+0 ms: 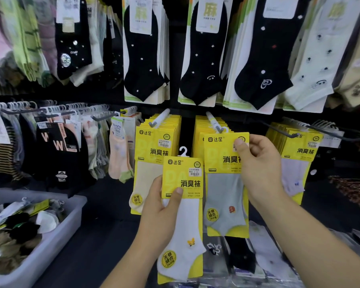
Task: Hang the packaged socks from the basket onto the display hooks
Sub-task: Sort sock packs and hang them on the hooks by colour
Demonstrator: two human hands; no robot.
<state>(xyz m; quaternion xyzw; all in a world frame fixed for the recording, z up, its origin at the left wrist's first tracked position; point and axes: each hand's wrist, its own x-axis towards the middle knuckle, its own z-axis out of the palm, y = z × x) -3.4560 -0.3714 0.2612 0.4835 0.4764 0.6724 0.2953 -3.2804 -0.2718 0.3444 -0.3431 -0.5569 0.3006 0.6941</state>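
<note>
White-sock pack [182, 204]: gripped at its left edge by left hand [161, 208], thumb pressed on the yellow card front, fingers curled behind; held upright before the gap between two lower display hooks, white plastic hanger [183, 151] free at top. Printed on card: "达足", "消臭袜", an "SGS" roundel, a barcode price sticker; on the round lower badge: "无骨缝合". Grey-sock pack [224, 188], same print: pinched at its upper right corner by right hand [260, 167], thumb in front, hanger at the tip of display hook [213, 120], ahead of a row of like yellow packs. Beige-sock pack [147, 175] hung on the hook to the left. Above: black socks [141, 59] on cards marked "麻". Further left: peach pack [119, 154] labelled "TuyaTa". Grey basket [60, 240] at lower left: filled with loose sock packs, white, black and brown.
</note>
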